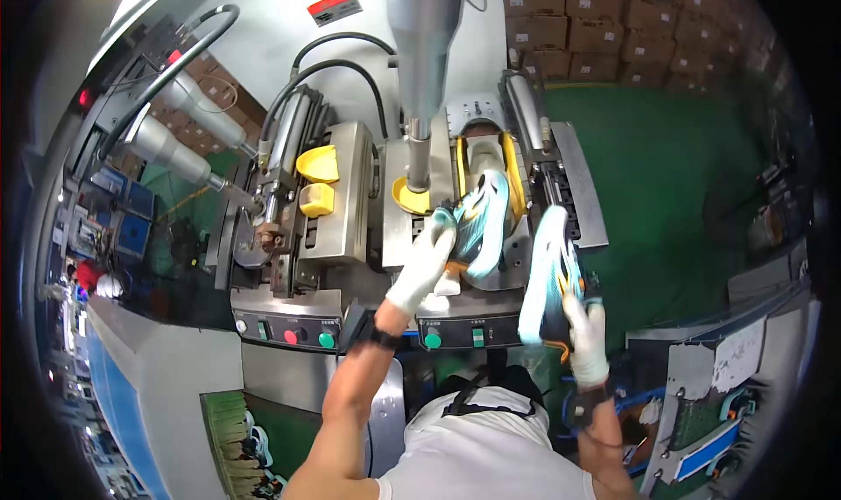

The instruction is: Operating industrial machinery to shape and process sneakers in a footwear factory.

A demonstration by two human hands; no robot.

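My left hand [427, 265], in a white glove, is closed on the edge of a light blue sneaker [484, 237]. That sneaker is tilted over the near end of a press cradle lined with yellow pads [515, 180]; whether it touches the cradle I cannot tell. Farther right, my gloved right hand [585, 340] grips a second light blue sneaker [548, 276] near its orange-trimmed end. This one is held in the air by the machine's right front corner. Left of the cradle, a yellow pad [408, 198] sits under a vertical metal rod [419, 158].
Two loose-looking yellow pads [317, 163] lie on the left metal block [349, 211]. Green and red buttons line the front control panel [289, 331]. A rack with shoes [701, 447] stands lower right, more shoes [260, 447] lower left. Cardboard boxes [604, 27] are stacked behind.
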